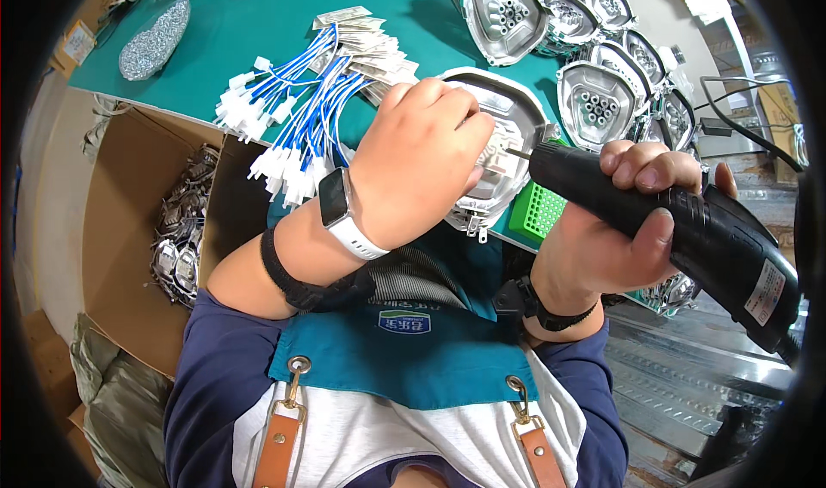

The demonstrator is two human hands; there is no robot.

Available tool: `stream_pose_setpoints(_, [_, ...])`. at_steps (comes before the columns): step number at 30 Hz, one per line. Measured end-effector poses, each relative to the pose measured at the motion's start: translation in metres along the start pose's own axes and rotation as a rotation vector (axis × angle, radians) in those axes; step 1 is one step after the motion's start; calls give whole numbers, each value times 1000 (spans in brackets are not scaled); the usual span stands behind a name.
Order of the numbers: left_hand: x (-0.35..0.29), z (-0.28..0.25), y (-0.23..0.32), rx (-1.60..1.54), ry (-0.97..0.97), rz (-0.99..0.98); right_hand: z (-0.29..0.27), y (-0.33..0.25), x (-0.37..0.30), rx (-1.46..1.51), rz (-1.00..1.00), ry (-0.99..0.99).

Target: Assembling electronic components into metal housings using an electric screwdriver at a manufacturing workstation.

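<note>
My left hand (422, 157) grips a silver metal triangular plate (508, 118) at the front of the green bench, with a white watch on the wrist. My right hand (619, 221) holds a black electric screwdriver (680, 221). Its bit tip (516, 153) touches the plate just beside my left fingers. A green screw tray (538, 211) sits under the tool's nose.
A bundle of blue wires with white connectors (292, 118) lies to the left on the green mat (258, 24). Several more metal plates (594, 101) are stacked at the back right. An open cardboard box (129, 213) with metal parts (181, 239) stands at the left.
</note>
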State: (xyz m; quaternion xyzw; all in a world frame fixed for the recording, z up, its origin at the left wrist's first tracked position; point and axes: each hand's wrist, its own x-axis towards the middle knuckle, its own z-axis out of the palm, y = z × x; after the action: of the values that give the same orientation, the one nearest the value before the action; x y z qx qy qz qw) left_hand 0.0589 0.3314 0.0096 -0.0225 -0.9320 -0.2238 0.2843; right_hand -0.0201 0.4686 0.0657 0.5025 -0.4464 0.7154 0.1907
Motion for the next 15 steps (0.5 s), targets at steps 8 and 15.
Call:
stream_pose_setpoints(8, [-1, 2, -1, 4, 23, -11, 6, 11, -2, -23, -12, 12])
stream_pose_setpoints(15, [-2, 8, -4, -58, 34, -1, 6, 24, -2, 98, -25, -8])
